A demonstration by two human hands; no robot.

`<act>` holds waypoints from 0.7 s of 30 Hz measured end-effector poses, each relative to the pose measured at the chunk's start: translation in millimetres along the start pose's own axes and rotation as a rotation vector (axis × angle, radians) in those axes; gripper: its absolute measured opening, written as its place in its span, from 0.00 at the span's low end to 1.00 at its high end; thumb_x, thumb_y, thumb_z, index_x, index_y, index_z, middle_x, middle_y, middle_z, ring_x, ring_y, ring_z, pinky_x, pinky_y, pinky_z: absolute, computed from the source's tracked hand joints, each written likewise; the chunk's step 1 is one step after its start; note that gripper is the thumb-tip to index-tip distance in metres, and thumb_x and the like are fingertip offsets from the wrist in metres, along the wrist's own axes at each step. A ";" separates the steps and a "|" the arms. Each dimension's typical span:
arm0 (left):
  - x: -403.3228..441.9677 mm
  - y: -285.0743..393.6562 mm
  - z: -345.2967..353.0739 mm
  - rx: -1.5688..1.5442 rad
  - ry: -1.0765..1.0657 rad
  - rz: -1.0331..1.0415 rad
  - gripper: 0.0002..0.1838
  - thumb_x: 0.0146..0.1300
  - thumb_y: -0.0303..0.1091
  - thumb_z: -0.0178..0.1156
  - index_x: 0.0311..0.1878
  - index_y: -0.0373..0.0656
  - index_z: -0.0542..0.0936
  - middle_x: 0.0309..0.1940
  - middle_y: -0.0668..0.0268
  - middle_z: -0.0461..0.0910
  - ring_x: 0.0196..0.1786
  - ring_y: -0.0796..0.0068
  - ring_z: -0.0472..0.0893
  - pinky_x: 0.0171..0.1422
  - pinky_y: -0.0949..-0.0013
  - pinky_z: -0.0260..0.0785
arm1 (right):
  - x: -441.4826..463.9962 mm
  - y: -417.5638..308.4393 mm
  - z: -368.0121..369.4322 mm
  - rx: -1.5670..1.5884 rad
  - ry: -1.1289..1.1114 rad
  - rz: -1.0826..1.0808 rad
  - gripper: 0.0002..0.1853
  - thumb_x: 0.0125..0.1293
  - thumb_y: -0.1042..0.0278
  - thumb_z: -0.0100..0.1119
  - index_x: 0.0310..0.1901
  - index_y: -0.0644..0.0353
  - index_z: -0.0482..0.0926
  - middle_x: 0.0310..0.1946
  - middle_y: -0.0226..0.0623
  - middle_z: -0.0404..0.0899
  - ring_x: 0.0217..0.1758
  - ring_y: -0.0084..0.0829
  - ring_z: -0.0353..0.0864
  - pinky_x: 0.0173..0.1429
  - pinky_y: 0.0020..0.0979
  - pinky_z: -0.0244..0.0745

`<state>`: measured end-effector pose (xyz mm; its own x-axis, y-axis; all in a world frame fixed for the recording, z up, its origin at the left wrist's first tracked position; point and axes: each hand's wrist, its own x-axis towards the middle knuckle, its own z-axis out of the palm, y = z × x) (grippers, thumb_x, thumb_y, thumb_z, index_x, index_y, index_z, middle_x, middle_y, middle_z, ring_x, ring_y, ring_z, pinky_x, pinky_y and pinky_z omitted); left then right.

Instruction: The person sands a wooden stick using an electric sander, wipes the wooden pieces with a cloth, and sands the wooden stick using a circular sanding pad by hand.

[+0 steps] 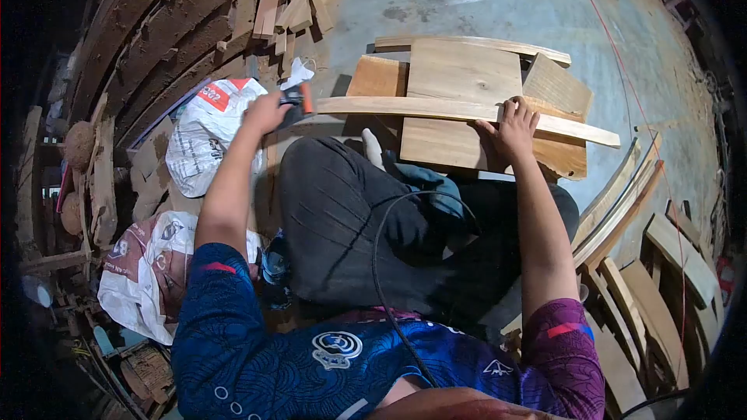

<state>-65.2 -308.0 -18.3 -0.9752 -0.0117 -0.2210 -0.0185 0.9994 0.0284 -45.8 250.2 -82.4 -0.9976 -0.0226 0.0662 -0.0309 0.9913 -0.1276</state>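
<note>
A long pale wooden strip [459,108] lies crosswise over several flat boards [463,70] on the floor in front of my crossed legs. My right hand [515,128] grips the strip right of its middle, fingers across the top and thumb at the near edge. My left hand [266,113] is closed around a small black tool with an orange front [297,103], at the strip's left end. Its exact kind does not show clearly, nor whether it touches the wood.
White printed sacks [206,136] stand to the left, beside stacked curved timbers [167,31]. Curved wooden pieces [650,303] lie at the right. Offcuts [299,4] are heaped at the back left. A black cord [377,249] loops over my lap; a thin red line [615,43] crosses the right side.
</note>
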 end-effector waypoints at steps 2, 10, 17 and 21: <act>4.8 46.6 0.2 -0.073 0.012 0.217 0.16 0.63 0.43 0.64 0.46 0.41 0.80 0.42 0.49 0.84 0.49 0.45 0.82 0.52 0.47 0.73 | -0.7 -2.4 2.1 0.007 0.036 -0.010 0.46 0.61 0.25 0.56 0.63 0.63 0.67 0.70 0.52 0.59 0.76 0.54 0.56 0.77 0.64 0.40; -17.9 103.2 -13.3 -0.101 0.102 0.325 0.11 0.58 0.37 0.65 0.39 0.41 0.80 0.40 0.51 0.84 0.47 0.46 0.82 0.54 0.47 0.72 | 4.6 3.1 3.2 0.003 -0.029 0.001 0.50 0.60 0.22 0.54 0.68 0.63 0.64 0.72 0.51 0.56 0.78 0.53 0.52 0.78 0.63 0.37; -2.7 -59.7 4.3 -0.013 0.069 -0.115 0.22 0.66 0.51 0.61 0.50 0.41 0.80 0.43 0.49 0.85 0.49 0.44 0.83 0.52 0.47 0.74 | 2.6 0.2 4.0 -0.017 -0.009 0.002 0.49 0.61 0.23 0.53 0.67 0.63 0.65 0.71 0.51 0.57 0.78 0.52 0.53 0.79 0.64 0.36; 13.9 -30.6 5.0 -0.018 -0.051 0.006 0.20 0.66 0.48 0.61 0.49 0.41 0.80 0.47 0.47 0.83 0.51 0.45 0.82 0.54 0.49 0.74 | -0.3 2.0 -1.9 0.009 0.013 -0.014 0.50 0.60 0.22 0.53 0.66 0.64 0.66 0.70 0.50 0.58 0.75 0.53 0.57 0.78 0.65 0.38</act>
<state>-77.1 -338.5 -27.1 -0.9627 -0.0040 -0.2705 -0.0175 0.9987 0.0477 -45.4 252.5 -80.8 -0.9961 -0.0348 0.0810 -0.0456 0.9897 -0.1357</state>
